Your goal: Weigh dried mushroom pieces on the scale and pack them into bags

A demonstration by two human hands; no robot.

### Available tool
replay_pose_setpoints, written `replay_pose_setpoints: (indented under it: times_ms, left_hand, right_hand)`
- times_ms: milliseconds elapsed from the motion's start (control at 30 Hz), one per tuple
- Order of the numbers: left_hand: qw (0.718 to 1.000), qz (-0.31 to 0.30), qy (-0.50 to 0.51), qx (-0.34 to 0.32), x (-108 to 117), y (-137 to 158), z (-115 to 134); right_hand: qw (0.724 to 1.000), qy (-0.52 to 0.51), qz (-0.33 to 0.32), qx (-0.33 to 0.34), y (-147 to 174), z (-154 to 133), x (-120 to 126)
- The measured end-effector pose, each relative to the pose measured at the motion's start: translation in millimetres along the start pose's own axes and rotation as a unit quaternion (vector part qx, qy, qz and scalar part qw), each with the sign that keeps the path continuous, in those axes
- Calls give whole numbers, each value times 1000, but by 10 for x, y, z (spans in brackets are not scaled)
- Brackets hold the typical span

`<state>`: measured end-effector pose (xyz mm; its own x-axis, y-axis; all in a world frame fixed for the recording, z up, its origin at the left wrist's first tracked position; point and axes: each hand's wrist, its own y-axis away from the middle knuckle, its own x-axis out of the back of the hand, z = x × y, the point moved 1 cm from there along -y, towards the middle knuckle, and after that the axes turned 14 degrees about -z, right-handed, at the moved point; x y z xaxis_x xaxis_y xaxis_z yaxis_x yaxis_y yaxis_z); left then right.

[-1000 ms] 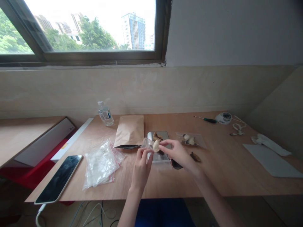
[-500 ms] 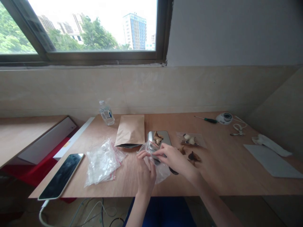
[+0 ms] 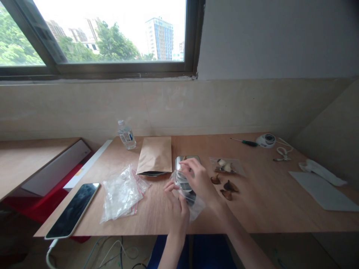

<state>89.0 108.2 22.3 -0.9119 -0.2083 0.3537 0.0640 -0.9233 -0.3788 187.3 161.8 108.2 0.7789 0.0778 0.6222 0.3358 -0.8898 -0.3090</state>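
Half a second ago the right hand (image 3: 198,178) lay low over the clear bag's mouth; now it has lifted away from the body to the small steel scale tray (image 3: 187,161), fingertips curled over the tray as if pinching at a piece there, though the fingers hide what, if anything, they grip. The pale chunk seen a second ago between the fingers is no longer visible; it seems to sit inside the bag, so one piece looks bagged and the hand is back at the tray.

Nearest the body, the left hand (image 3: 179,211) pinches the near edge of the clear zip bag (image 3: 190,194), a thin, crinkly, glossy film with something dark showing through it. The bag lies just under and between both hands.

To the right of the right hand lie three dried brown pieces (image 3: 226,185), curled and leathery, loose on the smooth plywood table (image 3: 252,209). Beyond them sits a flat filled bag (image 3: 226,165) with pale and brown lumps.

To the left of the left hand is a rumpled heap of empty zip bags (image 3: 121,192) with red seal strips, then a glossy black phone (image 3: 73,209). Farther off stand a matte kraft paper pouch (image 3: 155,155) and a small plastic bottle (image 3: 126,135); far to the right, a green-handled screwdriver (image 3: 244,141).
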Motion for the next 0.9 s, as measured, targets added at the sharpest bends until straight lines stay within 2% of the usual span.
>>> replay_pose_setpoints:
  times_ms: [67,133,267,333,433,567,733,833,900]
  left_hand:
    - [999,16,14,24,17,9,-51]
    - [998,31,26,54,44,19,-113]
    - [995,49,33,75,118,22,-183]
    - [996,51,31,67,155,12,-178]
    - [995,60,33,67,189,2,-156]
    - [993,60,49,86,173,20,-178]
    - [991,30,76,110,100,42,-218]
    - [992,30,64,102,67,4,-166]
    - [995,27,46,88,46,-48,-118]
  right_hand:
    - [999,-18,15,32,-20,147,15]
    - [1000,3,17,19,-68,372,-27]
    - [987,112,-87,-70,-172,844,-336]
    - [978,156,-109,-81,-195,987,-489]
    - [974,200,-84,-68,-198,1080,-563]
    - [974,213,-49,-58,-189,1127,-428]
    - [987,156,5,-39,-200,1191,-270]
    - [995,57,76,-40,-228,1202,-203]
    - [990,-52,117,-64,-239,1145,-128]
